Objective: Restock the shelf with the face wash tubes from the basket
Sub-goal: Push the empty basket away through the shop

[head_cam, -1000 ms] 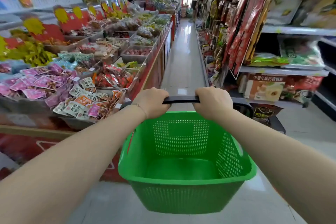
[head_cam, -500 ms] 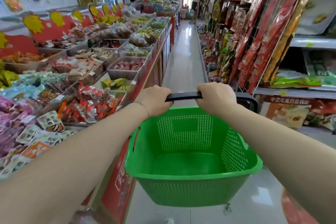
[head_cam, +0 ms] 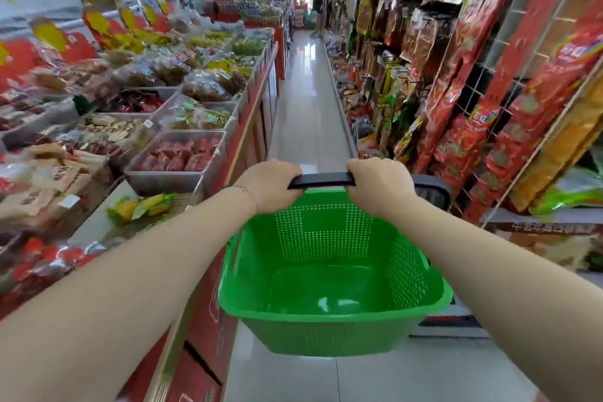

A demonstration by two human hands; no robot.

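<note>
A: Where is the basket (head_cam: 326, 336)?
B: Out in front, over the aisle floor (head_cam: 306, 101) — green, its perforated walls and smooth bottom in plain sight.
A: And the hands?
B: The left hand (head_cam: 274, 186) and right hand (head_cam: 380, 186) each wrap the black handle (head_cam: 321, 179), knuckles up, a short stretch of handle between them.
A: Around it?
B: A table (head_cam: 208, 313) with snack trays (head_cam: 163, 178) on the left — racks (head_cam: 489, 52) of hanging packets (head_cam: 456, 147) on the right.
</note>
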